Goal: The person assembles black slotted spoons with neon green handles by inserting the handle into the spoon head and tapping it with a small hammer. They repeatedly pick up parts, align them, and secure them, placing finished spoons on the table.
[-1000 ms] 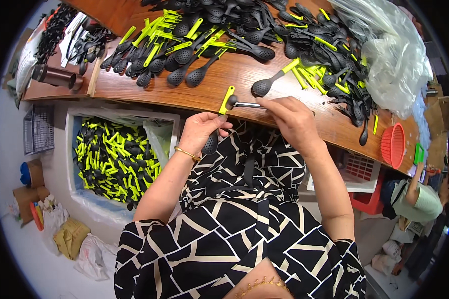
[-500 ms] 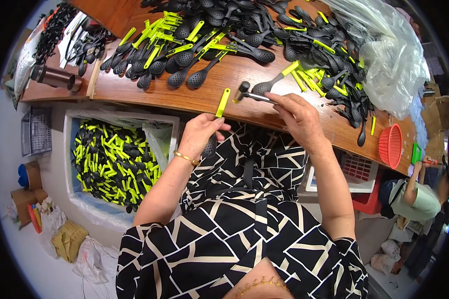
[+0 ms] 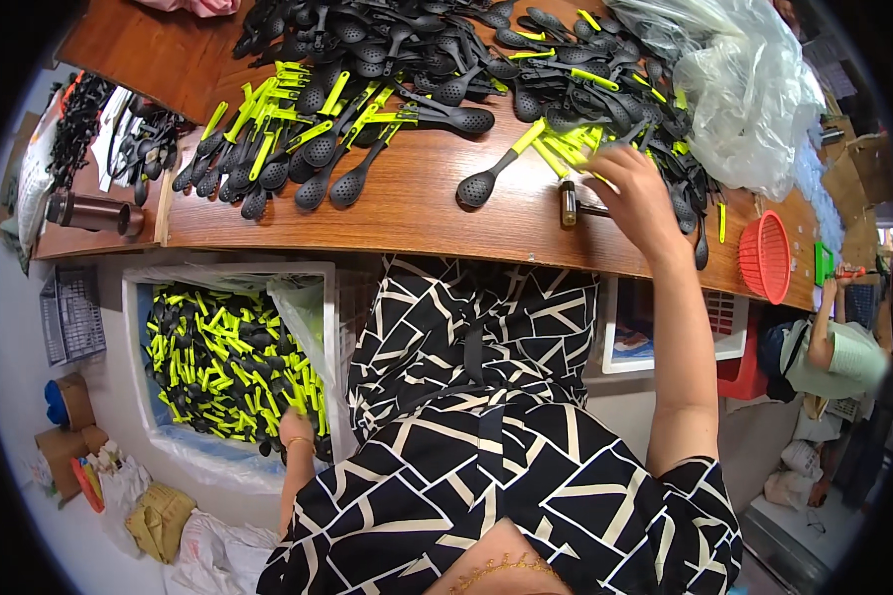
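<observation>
Wooden table [image 3: 407, 213] strewn with spoons [image 3: 298, 159]; right hand [image 3: 637, 193] fingers on hammer [image 3: 574, 204]; left hand [image 3: 296, 428] grip unclear.

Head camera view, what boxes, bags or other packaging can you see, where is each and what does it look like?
Clear plastic bag: crumpled, table's far right.
White bin: square, plastic-lined, under the table at left, full of black and yellow-green spoons.
Cardboard boxes: brown, floor, far left.
No labels or screens readable.

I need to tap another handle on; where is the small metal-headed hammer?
The small metal-headed hammer lies on the wooden table, right of centre, beside the right hand.
</observation>
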`<state>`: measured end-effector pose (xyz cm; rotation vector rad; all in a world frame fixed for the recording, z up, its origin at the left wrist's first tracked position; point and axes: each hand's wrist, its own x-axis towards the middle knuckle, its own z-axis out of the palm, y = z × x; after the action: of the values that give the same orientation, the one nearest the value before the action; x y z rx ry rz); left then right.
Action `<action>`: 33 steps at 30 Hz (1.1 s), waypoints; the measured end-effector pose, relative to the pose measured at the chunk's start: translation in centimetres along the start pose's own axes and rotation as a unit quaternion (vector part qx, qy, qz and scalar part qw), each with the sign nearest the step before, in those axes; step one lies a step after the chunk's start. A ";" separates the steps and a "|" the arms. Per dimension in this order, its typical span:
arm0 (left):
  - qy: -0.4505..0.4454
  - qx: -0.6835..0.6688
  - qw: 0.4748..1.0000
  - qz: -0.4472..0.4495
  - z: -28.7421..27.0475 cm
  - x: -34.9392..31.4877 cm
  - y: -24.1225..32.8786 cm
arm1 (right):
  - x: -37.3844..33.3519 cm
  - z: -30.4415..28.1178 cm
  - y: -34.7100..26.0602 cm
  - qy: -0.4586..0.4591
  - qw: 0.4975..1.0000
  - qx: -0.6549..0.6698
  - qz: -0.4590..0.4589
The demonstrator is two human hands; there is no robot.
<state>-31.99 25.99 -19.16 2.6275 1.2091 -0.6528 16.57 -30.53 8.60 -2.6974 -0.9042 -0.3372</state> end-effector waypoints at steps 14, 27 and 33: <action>0.225 -0.447 0.771 0.393 -26.4 -4.7 29.1 | 6.8 5.7 -7.1 -0.019 0.983 0.101 -0.151; 0.163 -0.206 0.794 0.548 -29.6 -6.5 36.7 | 5.8 3.1 -15.1 -0.062 0.963 0.177 -0.193; 0.255 -0.288 0.863 0.329 -19.6 -2.7 23.8 | 7.6 7.3 -8.7 0.009 0.985 0.159 -0.063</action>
<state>-9.39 15.11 -1.01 2.4586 0.3872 0.4832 18.12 -17.26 5.70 -2.3504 -1.0300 -0.2203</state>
